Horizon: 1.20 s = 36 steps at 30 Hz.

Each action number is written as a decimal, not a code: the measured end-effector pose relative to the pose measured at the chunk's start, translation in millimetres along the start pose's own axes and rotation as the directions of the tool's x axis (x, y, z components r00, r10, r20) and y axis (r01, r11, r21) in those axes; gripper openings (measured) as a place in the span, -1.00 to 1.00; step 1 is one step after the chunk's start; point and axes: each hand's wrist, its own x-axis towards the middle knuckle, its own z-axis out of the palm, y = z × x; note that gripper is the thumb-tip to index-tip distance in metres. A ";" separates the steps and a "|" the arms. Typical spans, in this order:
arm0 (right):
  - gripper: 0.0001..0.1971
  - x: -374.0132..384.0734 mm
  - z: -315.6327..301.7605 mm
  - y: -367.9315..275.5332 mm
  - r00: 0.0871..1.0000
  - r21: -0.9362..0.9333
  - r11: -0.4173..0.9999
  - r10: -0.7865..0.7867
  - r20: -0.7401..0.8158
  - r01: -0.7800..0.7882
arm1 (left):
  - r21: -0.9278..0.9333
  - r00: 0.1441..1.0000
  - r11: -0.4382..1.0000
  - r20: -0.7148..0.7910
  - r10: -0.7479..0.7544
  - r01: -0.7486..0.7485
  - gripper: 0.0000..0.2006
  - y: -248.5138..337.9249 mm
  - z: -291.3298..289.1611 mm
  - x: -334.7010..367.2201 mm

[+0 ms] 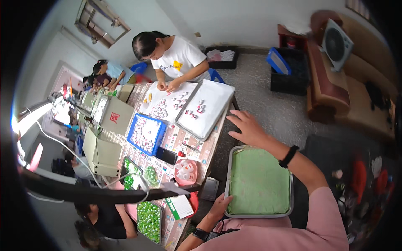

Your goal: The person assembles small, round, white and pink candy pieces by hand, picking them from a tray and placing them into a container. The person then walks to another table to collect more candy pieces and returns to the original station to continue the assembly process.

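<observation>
A shallow metal tray (pixel 291 196) rests on my lap, its inside covered by a flat green sheet (pixel 258 182). My left hand (pixel 217 208) grips the tray's near left side, with the thumb over the rim and the other fingers mostly hidden. Beyond the tray's far edge, my right hand (pixel 248 129) is raised with its fingers spread and nothing in them. It is near the table's edge. A black band is on my right wrist and a dark watch on my left.
A long table (pixel 201 159) at my left bears a white-lined tray (pixel 211 98), a blue basket (pixel 157 140) of small pieces, a phone (pixel 166 155), a pink dish (pixel 186 171) and a notebook (pixel 181 207). A person in white works across it. A lamp arm (pixel 92 190) crosses at left.
</observation>
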 end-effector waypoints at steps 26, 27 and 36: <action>0.09 379.0 322.9 111.3 0.787 -0.107 0.973 -0.099 0.609 0.205 | -0.363 0.875 0.931 -0.462 -0.145 -0.037 -0.58 104.2 92.6 124.1; 0.09 379.7 328.5 110.8 0.792 -0.105 0.965 -0.131 0.596 0.239 | -0.379 0.864 0.924 -0.482 -0.147 -0.054 -0.58 103.9 99.0 124.6; -0.35 387.5 370.1 109.6 0.767 -0.007 0.866 -0.438 0.468 0.499 | -0.460 0.700 0.884 -0.660 -0.272 -0.090 -0.59 86.7 129.8 101.9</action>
